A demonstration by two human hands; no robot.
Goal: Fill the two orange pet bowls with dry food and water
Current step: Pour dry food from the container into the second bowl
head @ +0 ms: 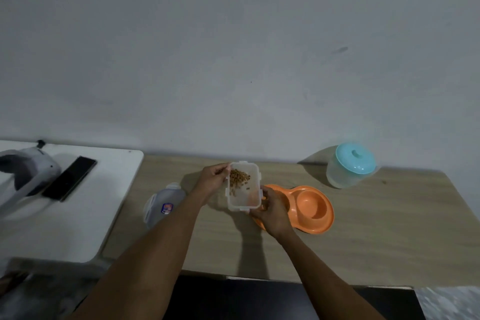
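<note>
Both hands (241, 195) hold a clear container (244, 186) of kibble (239, 179) beside the orange bowls (311, 206).

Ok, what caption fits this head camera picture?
Both hands hold a clear container of dry food over the orange pet bowls.

Dim, soft shadows, blurred curved edges

The bench (363, 228) looks like pale matt wood-grain laminate. The food container (244, 186) is clear, slightly frosted plastic holding dry, rough brown kibble (239, 178). The double pet bowl (311, 208) is smooth orange plastic with a soft sheen. The far-right jar (342, 171) is cloudy plastic under a glossy turquoise lid (355, 158).
</note>
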